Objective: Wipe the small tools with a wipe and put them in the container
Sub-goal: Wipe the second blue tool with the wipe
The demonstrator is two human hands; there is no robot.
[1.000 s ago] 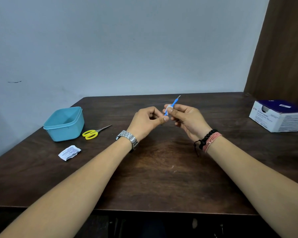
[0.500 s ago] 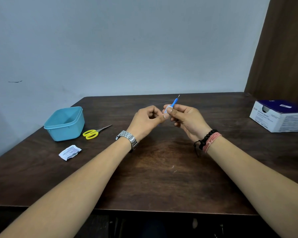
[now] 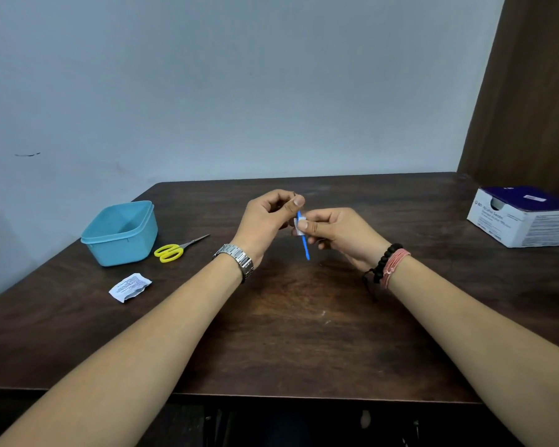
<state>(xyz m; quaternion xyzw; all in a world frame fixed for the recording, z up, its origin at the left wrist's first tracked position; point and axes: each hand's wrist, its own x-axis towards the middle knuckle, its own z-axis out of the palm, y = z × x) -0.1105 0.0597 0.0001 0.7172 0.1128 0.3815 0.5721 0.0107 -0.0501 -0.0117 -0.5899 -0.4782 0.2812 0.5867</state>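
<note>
I see the blue tool (image 3: 305, 243) nearly upright above the desk (image 3: 304, 317), its top pinched by my left hand (image 3: 265, 217); my right hand (image 3: 339, 232) pinches the white wipe (image 3: 299, 228) around its shaft. The teal container (image 3: 120, 233) sits well apart left.

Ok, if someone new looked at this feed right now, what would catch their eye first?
Probably the two hands meeting above the middle of the dark table: the left hand pinches the top of a thin blue tool while the right hand holds a small white wipe around it. Next, the open turquoise container at far left, with yellow-handled scissors beside it.
</note>
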